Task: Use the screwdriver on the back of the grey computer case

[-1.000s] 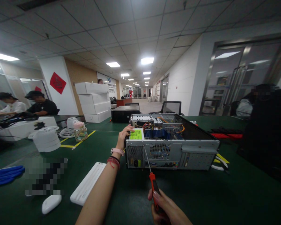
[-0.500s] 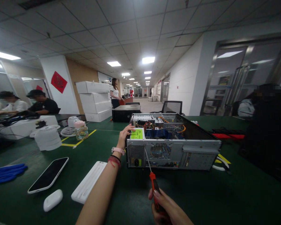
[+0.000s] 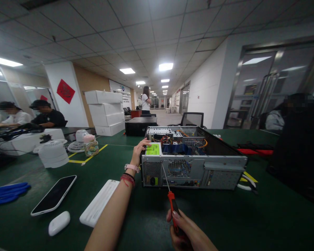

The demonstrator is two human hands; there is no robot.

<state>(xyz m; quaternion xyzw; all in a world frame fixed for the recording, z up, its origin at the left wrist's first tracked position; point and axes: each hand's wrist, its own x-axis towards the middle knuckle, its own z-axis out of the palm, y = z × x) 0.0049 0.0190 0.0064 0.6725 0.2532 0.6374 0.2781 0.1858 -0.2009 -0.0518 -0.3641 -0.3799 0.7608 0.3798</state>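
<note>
The left hand rests unclenched on the power supply at the near-left corner of the open computer case, a stiff, likely heavy steel box mid-table, packed with cables and drives. The right hand is closed round the light screwdriver by its red handle, the thin shaft seemingly touching the case's rear panel.

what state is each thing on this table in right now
computer case, lying flat, side panel off, insides exposed
screwdriver, gripped in the right hand, tip at the case's rear panel
left hand, resting on the case's top edge beside the green-labelled power supply
phone, face up, screen dark
earbud case, shut
</note>
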